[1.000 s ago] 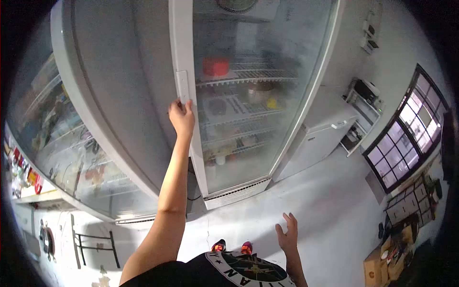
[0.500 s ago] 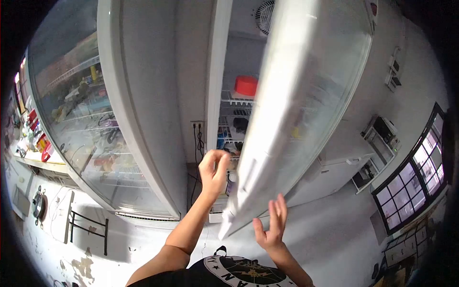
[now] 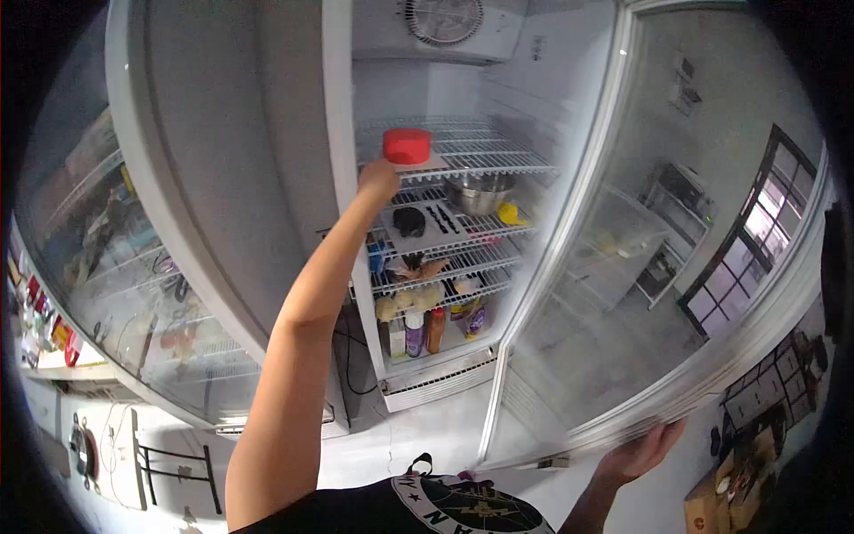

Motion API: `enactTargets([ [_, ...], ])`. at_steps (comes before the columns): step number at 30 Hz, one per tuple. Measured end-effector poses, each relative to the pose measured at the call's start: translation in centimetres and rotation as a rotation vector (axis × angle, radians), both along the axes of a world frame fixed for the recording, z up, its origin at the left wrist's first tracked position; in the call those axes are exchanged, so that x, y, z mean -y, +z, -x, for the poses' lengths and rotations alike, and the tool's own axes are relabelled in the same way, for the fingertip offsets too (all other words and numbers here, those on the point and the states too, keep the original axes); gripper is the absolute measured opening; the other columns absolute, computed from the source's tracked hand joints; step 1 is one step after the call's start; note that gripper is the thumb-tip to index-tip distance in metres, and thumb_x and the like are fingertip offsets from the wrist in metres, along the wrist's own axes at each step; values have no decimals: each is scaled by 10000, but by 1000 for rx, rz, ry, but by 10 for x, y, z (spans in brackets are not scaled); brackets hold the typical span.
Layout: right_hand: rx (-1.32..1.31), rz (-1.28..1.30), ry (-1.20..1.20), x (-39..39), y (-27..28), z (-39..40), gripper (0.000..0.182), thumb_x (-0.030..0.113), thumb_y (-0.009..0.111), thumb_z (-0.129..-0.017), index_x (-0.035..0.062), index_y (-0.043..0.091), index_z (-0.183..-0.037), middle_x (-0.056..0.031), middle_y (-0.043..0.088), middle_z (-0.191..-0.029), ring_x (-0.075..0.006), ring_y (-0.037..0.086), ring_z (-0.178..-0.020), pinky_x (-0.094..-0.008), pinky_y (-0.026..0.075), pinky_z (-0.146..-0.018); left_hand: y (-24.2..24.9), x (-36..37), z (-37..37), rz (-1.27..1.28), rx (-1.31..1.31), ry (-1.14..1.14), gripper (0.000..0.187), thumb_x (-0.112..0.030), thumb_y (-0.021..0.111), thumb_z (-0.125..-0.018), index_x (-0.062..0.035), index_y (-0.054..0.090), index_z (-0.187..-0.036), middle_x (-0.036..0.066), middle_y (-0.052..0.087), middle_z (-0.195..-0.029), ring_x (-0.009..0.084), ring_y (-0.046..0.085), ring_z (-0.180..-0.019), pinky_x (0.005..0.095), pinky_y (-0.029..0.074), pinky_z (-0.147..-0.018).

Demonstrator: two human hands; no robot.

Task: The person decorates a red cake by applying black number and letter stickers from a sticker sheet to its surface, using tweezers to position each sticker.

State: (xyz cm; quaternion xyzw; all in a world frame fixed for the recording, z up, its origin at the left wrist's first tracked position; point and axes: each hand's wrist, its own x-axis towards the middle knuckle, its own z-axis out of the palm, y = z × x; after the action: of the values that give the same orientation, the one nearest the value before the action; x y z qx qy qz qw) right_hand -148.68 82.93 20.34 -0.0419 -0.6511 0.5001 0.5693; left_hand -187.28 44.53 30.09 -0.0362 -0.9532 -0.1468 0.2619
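A red, round, cake-like block point(image 3: 406, 146) rests on a thin pale board point(image 3: 431, 164) at the front of the upper wire shelf. My left hand point(image 3: 380, 181) reaches inside the fridge, right at the board's front left corner, its fingers mostly hidden. The glass fridge door point(image 3: 569, 356) stands wide open to my right. Against its outer edge lies my right hand point(image 3: 642, 454), fingers stretched out and pressed to the frame.
Lower shelves hold a board with black pieces point(image 3: 427, 222), a steel bowl point(image 3: 482, 194), a yellow item point(image 3: 512, 214) and several bottles point(image 3: 434, 329). Another glass-door fridge point(image 3: 191, 222) stands at left. A black metal frame point(image 3: 181, 465) is on the floor.
The fridge door has swung wide open to the right, uncovering the shelves. My left hand has risen to the red block's board; my right hand has moved right onto the door's edge.
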Motion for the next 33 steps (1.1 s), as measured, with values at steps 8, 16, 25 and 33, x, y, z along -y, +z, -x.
enactTargets([
  [8, -178, 335, -86, -58, 23, 8, 581, 300, 454, -862, -59, 308, -1296, -170, 330, -1329, -274, 309, -1227, -388, 206, -1022, -5, -5, 36, -185, 29, 197, 284, -132, 482, -748, 32, 609, -942, 247, 586, -995, 375, 557, -977, 428, 443, -844],
  [16, -268, 392, -121, -116, 25, 19, 565, 318, 435, -863, -55, 337, -1276, -165, 339, -1317, -288, 302, -1223, -407, 206, -1020, 7, 8, 51, 108, 86, 158, 296, -244, 544, -740, -42, 631, -937, 201, 617, -938, 369, 589, -902, 412, 470, -803],
  [25, -319, 546, -163, -162, 18, 29, 564, 340, 410, -861, -16, 333, -1292, -171, 319, -1337, -299, 273, -1251, -446, 191, -1035, 13, 21, 68, 304, 270, 235, 396, -308, 666, -651, -84, 631, -975, 180, 617, -975, 293, 592, -942, 392, 467, -813],
  [33, -182, 367, -225, -170, 24, 31, 530, 373, 297, -903, 28, 345, -1302, -155, 294, -1360, -292, 256, -1265, -481, 204, -1030, -8, 49, 107, -985, 351, -23, 92, -125, 659, -677, -56, 600, -659, 39, 425, -479, 163, 438, -444, 313, 409, -435],
])
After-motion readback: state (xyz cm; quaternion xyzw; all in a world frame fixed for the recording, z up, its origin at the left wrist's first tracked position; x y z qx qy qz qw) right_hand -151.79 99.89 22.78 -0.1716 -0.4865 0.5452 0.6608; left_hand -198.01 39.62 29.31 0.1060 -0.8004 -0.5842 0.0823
